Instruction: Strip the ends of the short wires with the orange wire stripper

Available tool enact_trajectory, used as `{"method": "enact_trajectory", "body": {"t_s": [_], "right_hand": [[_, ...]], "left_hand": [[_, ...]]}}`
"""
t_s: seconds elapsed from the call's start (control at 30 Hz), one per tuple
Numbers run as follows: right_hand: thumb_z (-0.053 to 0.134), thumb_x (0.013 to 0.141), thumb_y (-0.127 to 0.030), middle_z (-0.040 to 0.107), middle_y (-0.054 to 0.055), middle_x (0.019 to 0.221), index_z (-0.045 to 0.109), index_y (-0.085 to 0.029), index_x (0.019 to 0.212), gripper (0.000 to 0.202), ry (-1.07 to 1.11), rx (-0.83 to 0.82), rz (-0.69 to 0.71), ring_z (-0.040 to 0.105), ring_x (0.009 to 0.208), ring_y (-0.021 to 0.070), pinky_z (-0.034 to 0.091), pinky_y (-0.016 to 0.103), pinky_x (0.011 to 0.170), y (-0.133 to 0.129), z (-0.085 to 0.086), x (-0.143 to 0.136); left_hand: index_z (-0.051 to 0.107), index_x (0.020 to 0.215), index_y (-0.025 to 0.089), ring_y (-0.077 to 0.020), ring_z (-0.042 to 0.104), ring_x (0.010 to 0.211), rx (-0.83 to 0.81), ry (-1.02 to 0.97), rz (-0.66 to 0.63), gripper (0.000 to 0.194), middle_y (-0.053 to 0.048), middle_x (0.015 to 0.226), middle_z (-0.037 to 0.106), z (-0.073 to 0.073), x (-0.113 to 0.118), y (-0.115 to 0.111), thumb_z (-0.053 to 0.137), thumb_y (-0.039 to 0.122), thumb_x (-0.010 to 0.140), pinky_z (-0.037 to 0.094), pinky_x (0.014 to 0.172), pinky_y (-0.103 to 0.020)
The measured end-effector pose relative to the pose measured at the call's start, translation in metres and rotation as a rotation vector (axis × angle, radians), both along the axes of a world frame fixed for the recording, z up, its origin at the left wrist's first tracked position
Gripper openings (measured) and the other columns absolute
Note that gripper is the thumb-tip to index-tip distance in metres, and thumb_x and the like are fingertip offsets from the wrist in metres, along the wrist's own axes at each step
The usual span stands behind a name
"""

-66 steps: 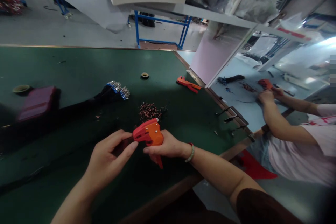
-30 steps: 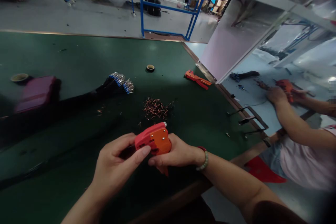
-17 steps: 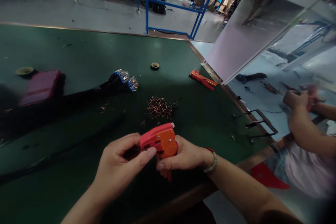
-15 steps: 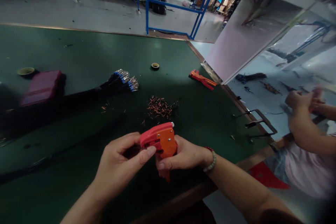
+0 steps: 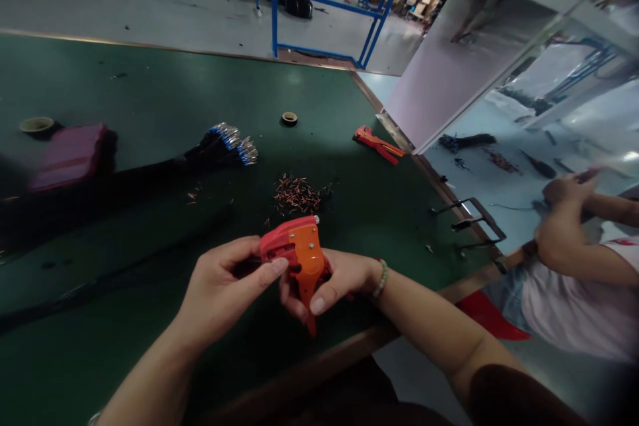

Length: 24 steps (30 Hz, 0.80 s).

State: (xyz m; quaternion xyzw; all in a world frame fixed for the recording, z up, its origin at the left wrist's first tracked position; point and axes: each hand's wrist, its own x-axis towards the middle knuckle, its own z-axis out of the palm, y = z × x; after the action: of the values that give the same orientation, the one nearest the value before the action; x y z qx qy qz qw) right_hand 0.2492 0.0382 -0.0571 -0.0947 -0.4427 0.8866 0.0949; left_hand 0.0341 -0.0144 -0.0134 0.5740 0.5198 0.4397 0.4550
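Tool (image 5: 298, 246), red and orange, 3 silvery screws visible.

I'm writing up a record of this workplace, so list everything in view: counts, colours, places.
held wire stripper: one, red and orange, right hand
second wire stripper: one, red and orange, table's far right
wire clippings: uncounted pile, copper, beyond held stripper
cable bundle: one, black, blue-silver ends, left
tape rolls: two, black and tan, far middle, far left
case: one, maroon, left
clamp: one, black, right table edge
table: one, green, foreground
neighbouring table: one, pale blue, right
frames: at least two, blue, beyond
panel: one, whitish, upper right
co-worker: one, pale pink shirt, right
left hand: one, bare, at held stripper's nose
right hand: one, bare, around its handle
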Motion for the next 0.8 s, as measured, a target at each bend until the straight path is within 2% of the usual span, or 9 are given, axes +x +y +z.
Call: {"method": "enact_trajectory", "body": {"t_s": [0.1, 0.17, 0.3, 0.4, 0.5, 0.63, 0.8], "right_hand": [[0.090, 0.078, -0.031, 0.075, 0.009, 0.093, 0.068, -0.008, 0.117, 0.050, 0.041, -0.051, 0.073, 0.074, 0.085, 0.0179, 0.062, 0.028, 0.076, 0.001, -0.006, 0.000], [0.088, 0.081, -0.031, 0.075, 0.007, 0.087, 0.067, -0.008, 0.117, 0.048, 0.072, -0.069, 0.094, 0.074, 0.082, 0.0178, 0.063, 0.029, 0.076, 0.000, -0.010, -0.001], [0.087, 0.083, -0.028, 0.069, 0.001, 0.075, 0.068, -0.009, 0.100, 0.031, 0.034, -0.057, 0.036, 0.072, 0.075, 0.0148, 0.063, 0.027, 0.073, -0.006, -0.011, -0.005], [0.087, 0.084, -0.035, 0.065, 0.001, 0.071, 0.066, -0.010, 0.088, 0.033, -0.041, 0.002, -0.012, 0.073, 0.074, 0.0172, 0.063, 0.028, 0.067, -0.009, -0.008, -0.008], [0.085, 0.085, -0.039, 0.061, -0.001, 0.067, 0.064, -0.011, 0.081, 0.036, -0.064, 0.056, -0.056, 0.068, 0.066, 0.0137, 0.061, 0.024, 0.061, -0.011, -0.006, -0.010], [0.084, 0.087, -0.038, 0.061, -0.002, 0.066, 0.065, -0.011, 0.085, 0.033, -0.055, 0.078, -0.093, 0.066, 0.061, 0.0121, 0.060, 0.024, 0.059, -0.011, -0.005, -0.010], [0.087, 0.083, -0.039, 0.065, -0.001, 0.066, 0.065, -0.011, 0.094, 0.037, -0.082, 0.037, -0.147, 0.068, 0.060, 0.0146, 0.061, 0.026, 0.056, -0.010, -0.003, -0.008]], "left_hand": [[0.082, 0.077, 0.019, -0.0156, 0.065, 0.059, -0.003, 0.001, -0.009, 0.021, -0.003, 0.069, 0.075, 0.000, 0.000, 0.001, 0.080, 0.040, 0.079, 0.052, 0.053, -0.022], [0.082, 0.079, 0.019, -0.0164, 0.067, 0.060, -0.011, -0.010, -0.012, 0.021, -0.004, 0.071, 0.076, 0.001, 0.000, 0.001, 0.080, 0.040, 0.079, 0.053, 0.053, -0.023], [0.083, 0.083, 0.019, -0.0179, 0.069, 0.063, -0.030, -0.019, -0.029, 0.023, -0.004, 0.074, 0.078, 0.003, 0.000, 0.001, 0.080, 0.041, 0.079, 0.055, 0.056, -0.024], [0.084, 0.086, 0.019, -0.0189, 0.071, 0.065, -0.058, -0.022, -0.034, 0.025, -0.005, 0.077, 0.080, 0.002, -0.001, 0.002, 0.081, 0.042, 0.079, 0.057, 0.058, -0.025], [0.084, 0.090, 0.020, -0.0202, 0.074, 0.071, -0.076, -0.027, -0.033, 0.026, -0.005, 0.083, 0.081, 0.001, -0.002, 0.003, 0.082, 0.043, 0.078, 0.059, 0.062, -0.025], [0.084, 0.094, 0.022, -0.0205, 0.076, 0.076, -0.079, -0.011, -0.026, 0.027, -0.004, 0.088, 0.082, 0.000, -0.003, 0.003, 0.082, 0.044, 0.079, 0.061, 0.066, -0.025], [0.081, 0.099, 0.022, -0.0198, 0.074, 0.074, -0.035, 0.045, -0.003, 0.030, -0.004, 0.092, 0.081, 0.002, -0.005, 0.001, 0.080, 0.044, 0.079, 0.060, 0.064, -0.025]]}}
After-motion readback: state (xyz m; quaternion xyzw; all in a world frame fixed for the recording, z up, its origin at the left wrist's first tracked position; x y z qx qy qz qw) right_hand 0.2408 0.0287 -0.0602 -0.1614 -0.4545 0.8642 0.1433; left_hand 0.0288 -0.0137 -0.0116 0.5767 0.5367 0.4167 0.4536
